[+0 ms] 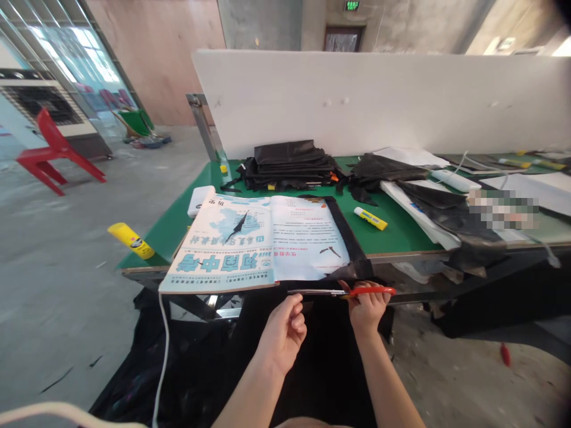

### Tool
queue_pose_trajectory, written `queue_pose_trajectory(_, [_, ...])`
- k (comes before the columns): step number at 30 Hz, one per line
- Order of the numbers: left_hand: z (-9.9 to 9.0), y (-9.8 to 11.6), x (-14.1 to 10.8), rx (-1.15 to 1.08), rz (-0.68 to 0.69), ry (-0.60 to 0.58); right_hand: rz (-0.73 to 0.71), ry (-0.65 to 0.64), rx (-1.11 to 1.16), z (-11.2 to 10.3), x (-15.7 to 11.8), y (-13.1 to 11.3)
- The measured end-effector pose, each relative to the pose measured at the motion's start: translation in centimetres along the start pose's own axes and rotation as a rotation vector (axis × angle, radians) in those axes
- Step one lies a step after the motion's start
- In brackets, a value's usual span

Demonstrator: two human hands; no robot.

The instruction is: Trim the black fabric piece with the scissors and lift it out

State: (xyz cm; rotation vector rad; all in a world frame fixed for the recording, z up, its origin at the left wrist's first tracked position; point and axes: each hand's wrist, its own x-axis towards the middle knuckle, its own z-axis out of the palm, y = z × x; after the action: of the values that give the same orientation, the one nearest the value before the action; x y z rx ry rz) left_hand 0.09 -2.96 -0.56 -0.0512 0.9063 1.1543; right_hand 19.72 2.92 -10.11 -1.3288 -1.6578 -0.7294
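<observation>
Head view: gripping red-handled scissors (357,291) in the right hand (369,310), with blades nearly together at the desk's (401,238) front edge. Pinching what looks like black sheet (348,232) beside the tips with the left hand (283,333). Lying beneath 1 open book (263,238) near the front-left corner. For cutting cleanly, keeping sheet taut, blades level, 2 pinching fingertips clear.

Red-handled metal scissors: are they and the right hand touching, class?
Touching: the head view shows the right hand holding the scissors by their red handles.
</observation>
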Motion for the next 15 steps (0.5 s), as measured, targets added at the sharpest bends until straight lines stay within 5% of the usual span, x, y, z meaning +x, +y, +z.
queue_pose_trajectory(15, [-1.2, -0.9, -1.1, 0.081, 0.023, -0.071, 0.013, -0.195, -0.126, -1.9, -0.3, -0.3])
